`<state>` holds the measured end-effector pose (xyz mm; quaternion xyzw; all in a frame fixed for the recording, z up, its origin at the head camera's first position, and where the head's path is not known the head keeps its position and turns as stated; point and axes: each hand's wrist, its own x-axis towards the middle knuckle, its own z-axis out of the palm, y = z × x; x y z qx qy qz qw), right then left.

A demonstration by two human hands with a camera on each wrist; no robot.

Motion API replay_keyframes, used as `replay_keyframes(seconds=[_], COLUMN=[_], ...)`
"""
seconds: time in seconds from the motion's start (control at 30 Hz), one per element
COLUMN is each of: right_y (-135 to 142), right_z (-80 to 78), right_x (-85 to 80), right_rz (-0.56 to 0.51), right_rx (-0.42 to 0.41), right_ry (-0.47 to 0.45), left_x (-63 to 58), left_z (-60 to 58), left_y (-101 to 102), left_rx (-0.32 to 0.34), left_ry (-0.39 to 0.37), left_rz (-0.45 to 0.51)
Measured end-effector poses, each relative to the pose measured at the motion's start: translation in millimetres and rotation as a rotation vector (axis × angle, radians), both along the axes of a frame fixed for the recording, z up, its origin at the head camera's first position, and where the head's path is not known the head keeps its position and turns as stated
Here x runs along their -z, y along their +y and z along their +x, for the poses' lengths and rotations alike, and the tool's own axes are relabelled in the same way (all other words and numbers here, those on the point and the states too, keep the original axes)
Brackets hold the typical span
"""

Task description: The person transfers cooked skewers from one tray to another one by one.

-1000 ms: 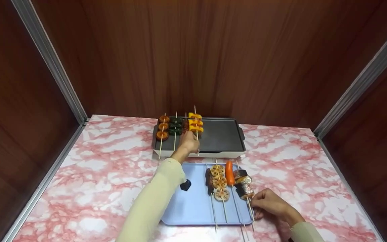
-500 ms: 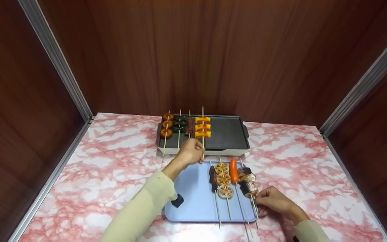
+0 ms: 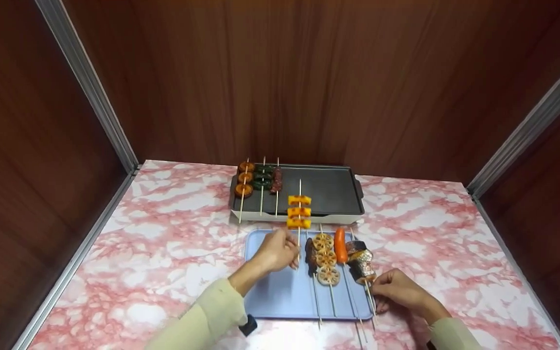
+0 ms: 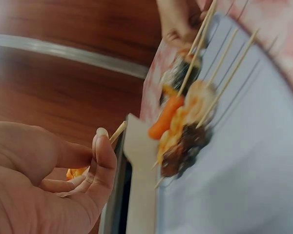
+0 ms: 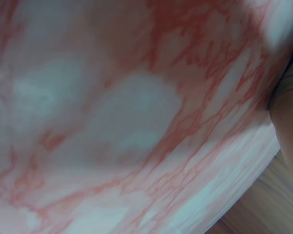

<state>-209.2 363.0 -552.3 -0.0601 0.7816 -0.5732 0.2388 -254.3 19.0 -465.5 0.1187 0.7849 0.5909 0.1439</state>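
In the head view, my left hand pinches the stick of a skewer of yellow charred pieces, held above the far part of the blue tray. The left wrist view shows this stick's end at the fingertips of the left hand. At the tray's right edge, my right hand has curled fingers at the stick of a skewer of silvery-black chunks, seemingly pinching it. Beside that lie a sausage skewer, a lotus root skewer and a dark brown skewer.
Behind the tray stands a dark grill plate. On its left part lie an orange-brown round-slice skewer, a dark green skewer and a dark red meat skewer. Wood panels enclose the marbled table.
My left hand has lifted the yellow skewer off the grill plate and brought it nearer, over the tray's far part. My right hand has stayed at the tray's right edge.
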Motion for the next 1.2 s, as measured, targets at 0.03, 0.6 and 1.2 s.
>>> replay_keyframes(seconds=[0.03,0.6,1.2], right_y=[0.2,-0.3,-2.2], right_z=[0.1,0.2,0.2], right_x=[0.0,0.7,2.0], right_rz=[0.002,0.006,0.001], right_rx=[0.0,0.005,0.013], right_ry=[0.003,0.018,0.024], left_x=[2.2,40.9,64.3], left_z=[4.1,45.8,53.0], left_y=[0.6,1.4,2.6], left_rx=[0.008,0.052,0.048], left_ry=[-0.003,-0.1,-0.187], left_rz=[0.002,0.037,0.063])
